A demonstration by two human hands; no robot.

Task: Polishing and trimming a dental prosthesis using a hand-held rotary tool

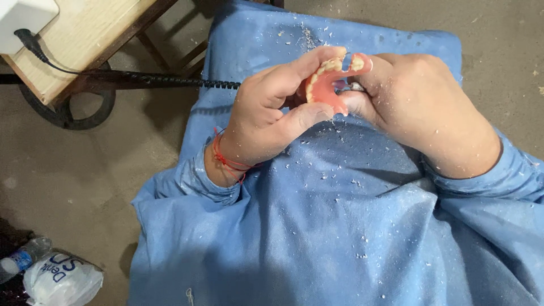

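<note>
Both hands met over the lap, above the blue gown [317,226]. The left hand [266,113] pinched a pink denture [324,85] between thumb and fingers. The right hand [419,107] gripped its right end, possibly also clutching a small metal tool [356,86], mostly hidden.

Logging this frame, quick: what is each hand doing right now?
Left hand: closed on the pink denture.
Right hand: closed around a small metal tool, mostly hidden, touching the denture.
</note>
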